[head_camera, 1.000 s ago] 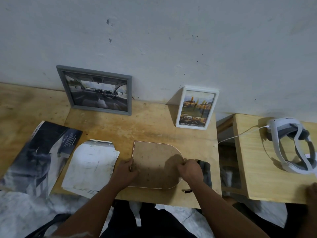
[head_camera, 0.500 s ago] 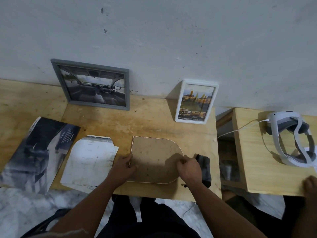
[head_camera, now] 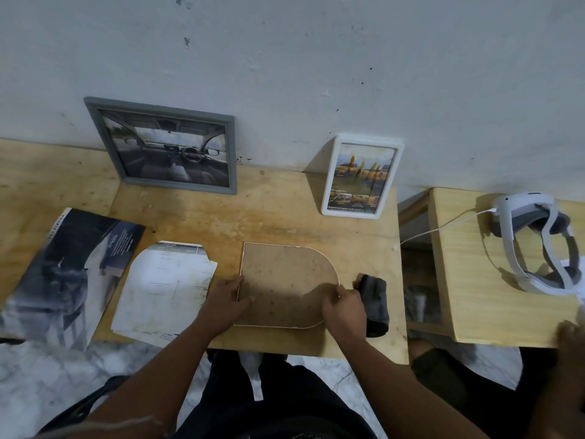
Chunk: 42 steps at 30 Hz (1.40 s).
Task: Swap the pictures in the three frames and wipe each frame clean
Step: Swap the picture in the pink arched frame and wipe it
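Observation:
An arch-shaped frame [head_camera: 285,280] lies face down on the wooden table [head_camera: 253,217], its brown backing board up. My left hand [head_camera: 226,301] holds its left edge, thumb on the board. My right hand [head_camera: 343,308] pinches the right rim of the frame. A dark grey cloth [head_camera: 375,304] lies just right of that hand. A grey frame [head_camera: 167,147] with a car-interior picture and a white frame [head_camera: 361,177] with a yellow-truck picture lean against the wall. A cut, arch-shaped paper [head_camera: 164,288] lies left of the face-down frame.
A dark brochure [head_camera: 66,274] lies at the table's left. A second wooden table [head_camera: 493,280] to the right carries a white headset [head_camera: 538,242] with a cable. Another person's hand [head_camera: 571,340] rests at that table's front edge.
The view has shifted slightly. Both hands stay on the face-down frame; my right hand's fingers have moved a little along the right rim.

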Motion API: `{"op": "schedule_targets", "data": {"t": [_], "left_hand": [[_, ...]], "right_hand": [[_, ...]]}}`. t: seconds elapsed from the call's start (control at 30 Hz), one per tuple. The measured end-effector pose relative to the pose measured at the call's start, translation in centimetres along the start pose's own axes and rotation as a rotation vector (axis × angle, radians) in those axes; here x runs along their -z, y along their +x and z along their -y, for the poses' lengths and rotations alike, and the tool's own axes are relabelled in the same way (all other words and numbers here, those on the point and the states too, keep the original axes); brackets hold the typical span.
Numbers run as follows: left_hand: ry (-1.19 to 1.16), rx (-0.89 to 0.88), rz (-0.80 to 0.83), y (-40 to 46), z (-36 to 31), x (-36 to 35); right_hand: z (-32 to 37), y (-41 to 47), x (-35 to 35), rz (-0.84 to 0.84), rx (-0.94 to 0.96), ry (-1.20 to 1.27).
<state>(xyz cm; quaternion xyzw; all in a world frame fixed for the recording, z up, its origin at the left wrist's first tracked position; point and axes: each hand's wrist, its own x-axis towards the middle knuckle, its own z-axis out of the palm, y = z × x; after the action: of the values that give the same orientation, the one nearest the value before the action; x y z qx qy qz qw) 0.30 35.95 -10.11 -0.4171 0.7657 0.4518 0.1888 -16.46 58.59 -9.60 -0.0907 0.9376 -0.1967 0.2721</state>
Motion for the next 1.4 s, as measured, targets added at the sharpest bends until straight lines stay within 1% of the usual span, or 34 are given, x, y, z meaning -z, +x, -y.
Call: {"op": "schedule_targets", "data": {"t": [0.17,0.33,0.43,0.5,0.6,0.7,0.8,0.87,0.97,1.03,1.1,1.2,1.27,1.4], "left_hand": [[-0.041,0.003,0.018,-0.1,-0.1,0.4],[-0.063,0.006,0.058,0.3,0.3,0.6],[-0.146,-0.011,0.074,1.2,1.3,0.8],[-0.172,-0.014,0.087,1.4,1.6,0.6],[-0.141,-0.005,0.067,0.0,-0.3,1.0],[-0.120,-0.031,0.066,-0.4,-0.9,1.1],[-0.123,-0.019,0.058,-0.2,-0.5,1.3],[-0.137,-0.036,0.054,-0.3,-0.9,1.3],[-0.197,-0.076,0.040,-0.6,-1.7,1.3],[-0.257,-0.043,0.014,-0.6,-2.0,1.1],[-0.303,-0.031,-0.006,-0.7,-2.1,1.1],[-0.351,-0.038,-0.023,-0.8,-2.1,1.0],[-0.340,-0.046,-0.025,-0.8,-2.2,1.1],[-0.363,-0.063,-0.021,-1.0,-2.5,1.4]], "right_hand": [[0.3,0.0,0.3,0.009,-0.008,-0.047],[0.8,2.4,1.2,0.075,-0.162,0.018],[1.4,3.0,2.2,0.091,-0.208,0.058],[1.4,3.5,2.4,0.103,-0.202,0.082],[1.4,3.3,2.8,0.128,-0.183,0.103],[1.0,2.8,2.8,0.114,-0.169,0.121],[0.3,2.5,2.5,0.105,-0.150,0.166],[0.5,2.1,2.9,0.101,-0.112,0.244],[1.2,1.0,4.2,0.127,-0.020,0.559],[1.8,0.4,5.3,0.160,0.026,0.727],[2.7,0.3,6.4,0.129,0.049,0.795],[5.1,1.4,7.8,-0.004,0.134,0.777],[7.1,2.9,8.4,-0.078,0.194,0.790],[11.3,6.9,8.9,-0.189,0.204,0.797]]}}
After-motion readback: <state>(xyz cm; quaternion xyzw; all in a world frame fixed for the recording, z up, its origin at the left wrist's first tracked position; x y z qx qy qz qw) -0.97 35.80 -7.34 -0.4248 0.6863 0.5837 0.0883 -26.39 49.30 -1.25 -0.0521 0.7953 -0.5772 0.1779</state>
